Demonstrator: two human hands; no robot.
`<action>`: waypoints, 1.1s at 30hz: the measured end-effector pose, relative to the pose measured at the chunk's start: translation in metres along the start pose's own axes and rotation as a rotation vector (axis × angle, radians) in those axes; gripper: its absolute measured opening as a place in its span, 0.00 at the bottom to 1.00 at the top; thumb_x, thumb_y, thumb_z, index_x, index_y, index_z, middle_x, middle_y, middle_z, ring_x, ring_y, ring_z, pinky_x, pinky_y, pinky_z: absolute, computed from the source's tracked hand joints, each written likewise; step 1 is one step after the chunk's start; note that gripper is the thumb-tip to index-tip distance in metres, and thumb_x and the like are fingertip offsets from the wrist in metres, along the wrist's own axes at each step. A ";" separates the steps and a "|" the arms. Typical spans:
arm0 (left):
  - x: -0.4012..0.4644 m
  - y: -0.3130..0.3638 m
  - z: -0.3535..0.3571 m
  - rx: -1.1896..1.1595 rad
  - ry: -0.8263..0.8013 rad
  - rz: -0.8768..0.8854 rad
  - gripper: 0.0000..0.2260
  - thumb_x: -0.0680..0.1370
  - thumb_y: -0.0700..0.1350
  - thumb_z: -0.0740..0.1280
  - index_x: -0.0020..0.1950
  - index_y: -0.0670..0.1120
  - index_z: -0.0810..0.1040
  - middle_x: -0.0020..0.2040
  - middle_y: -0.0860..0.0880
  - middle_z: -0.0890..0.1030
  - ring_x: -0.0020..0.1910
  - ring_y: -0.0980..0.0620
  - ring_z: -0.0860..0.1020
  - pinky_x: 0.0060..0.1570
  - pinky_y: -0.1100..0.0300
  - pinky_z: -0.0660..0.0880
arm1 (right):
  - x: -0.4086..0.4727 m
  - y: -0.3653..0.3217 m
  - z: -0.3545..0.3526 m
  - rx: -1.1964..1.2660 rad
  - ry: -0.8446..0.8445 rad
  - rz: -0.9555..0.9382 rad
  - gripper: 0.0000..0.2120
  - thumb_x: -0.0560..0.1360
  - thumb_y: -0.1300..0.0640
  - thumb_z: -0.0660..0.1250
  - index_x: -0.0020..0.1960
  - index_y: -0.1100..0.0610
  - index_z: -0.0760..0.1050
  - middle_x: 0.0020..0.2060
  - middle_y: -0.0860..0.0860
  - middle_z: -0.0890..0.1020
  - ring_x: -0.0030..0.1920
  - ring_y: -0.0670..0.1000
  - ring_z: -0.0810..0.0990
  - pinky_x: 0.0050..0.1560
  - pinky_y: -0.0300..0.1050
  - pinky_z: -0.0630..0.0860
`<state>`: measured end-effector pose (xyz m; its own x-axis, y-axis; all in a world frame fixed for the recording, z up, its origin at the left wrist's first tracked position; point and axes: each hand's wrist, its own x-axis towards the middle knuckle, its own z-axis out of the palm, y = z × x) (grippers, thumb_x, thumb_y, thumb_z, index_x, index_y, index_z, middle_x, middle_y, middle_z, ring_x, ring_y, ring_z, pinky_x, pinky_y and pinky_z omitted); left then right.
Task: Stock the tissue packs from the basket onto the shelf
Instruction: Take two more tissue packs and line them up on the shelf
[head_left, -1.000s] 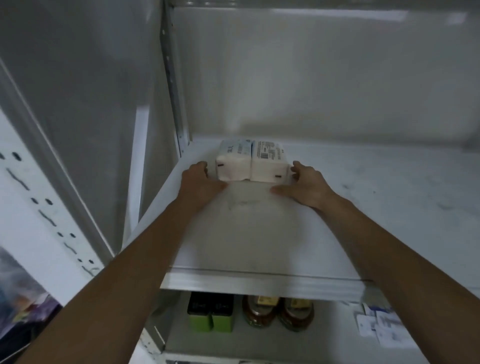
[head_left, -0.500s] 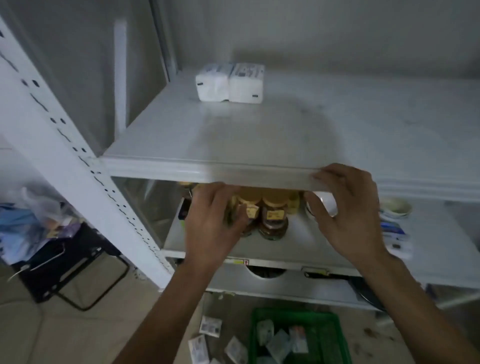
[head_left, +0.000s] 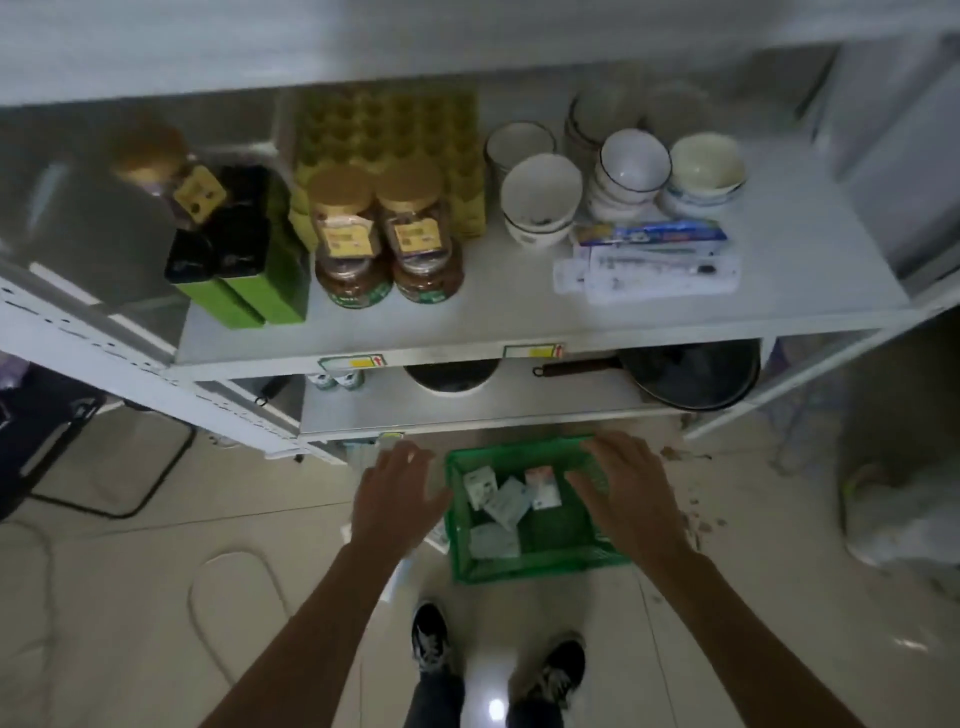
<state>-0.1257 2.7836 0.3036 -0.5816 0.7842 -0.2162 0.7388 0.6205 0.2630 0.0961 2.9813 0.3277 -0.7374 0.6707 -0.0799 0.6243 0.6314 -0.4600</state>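
Note:
A green plastic basket (head_left: 540, 566) stands on the floor in front of the shelf unit, with several small white tissue packs (head_left: 506, 501) lying loose inside. My left hand (head_left: 397, 496) hovers open just left of the basket's rim, holding nothing. My right hand (head_left: 626, 488) is spread open above the basket's right side, also empty. More tissue packs (head_left: 440, 535) lie on the floor beside the basket, mostly hidden under my left hand. The upper shelf (head_left: 363, 47) fills the top of the view as a blurred white board.
The middle shelf (head_left: 519, 317) carries green tins (head_left: 244, 291), two jars (head_left: 387, 244), yellow egg trays, stacked bowls (head_left: 628, 171) and flat boxes (head_left: 649, 260). A dark pan (head_left: 691, 374) sits on the lower shelf. My shoes (head_left: 498, 660) stand on the tiled floor. A black frame (head_left: 78, 457) stands left.
My view has dropped from the upper shelf to the floor. Both hands left the two packs on the shelf and came down to the basket, empty.

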 end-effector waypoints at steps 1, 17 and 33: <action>0.000 -0.002 0.019 0.008 -0.043 -0.007 0.25 0.70 0.62 0.63 0.56 0.46 0.83 0.54 0.45 0.82 0.50 0.41 0.82 0.44 0.50 0.81 | -0.006 0.010 0.016 0.021 -0.024 0.043 0.23 0.77 0.45 0.64 0.60 0.61 0.83 0.56 0.58 0.84 0.57 0.60 0.80 0.58 0.55 0.78; 0.052 -0.054 0.335 -0.222 -0.523 -0.077 0.24 0.78 0.55 0.68 0.73 0.49 0.72 0.70 0.49 0.73 0.71 0.48 0.70 0.66 0.52 0.72 | -0.026 0.168 0.333 0.382 -0.510 0.629 0.25 0.79 0.47 0.72 0.71 0.60 0.77 0.68 0.57 0.80 0.68 0.55 0.77 0.67 0.49 0.73; 0.129 -0.095 0.599 -0.171 -0.757 -0.112 0.32 0.82 0.55 0.67 0.81 0.43 0.61 0.80 0.42 0.65 0.76 0.44 0.67 0.73 0.53 0.67 | 0.067 0.262 0.590 0.804 -0.531 0.953 0.18 0.77 0.45 0.74 0.39 0.57 0.75 0.36 0.52 0.80 0.26 0.43 0.75 0.27 0.35 0.67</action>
<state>-0.0676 2.8217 -0.3122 -0.2141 0.5369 -0.8160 0.5905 0.7366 0.3297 0.0575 2.9622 -0.3199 -0.2307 0.3708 -0.8996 0.7566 -0.5130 -0.4054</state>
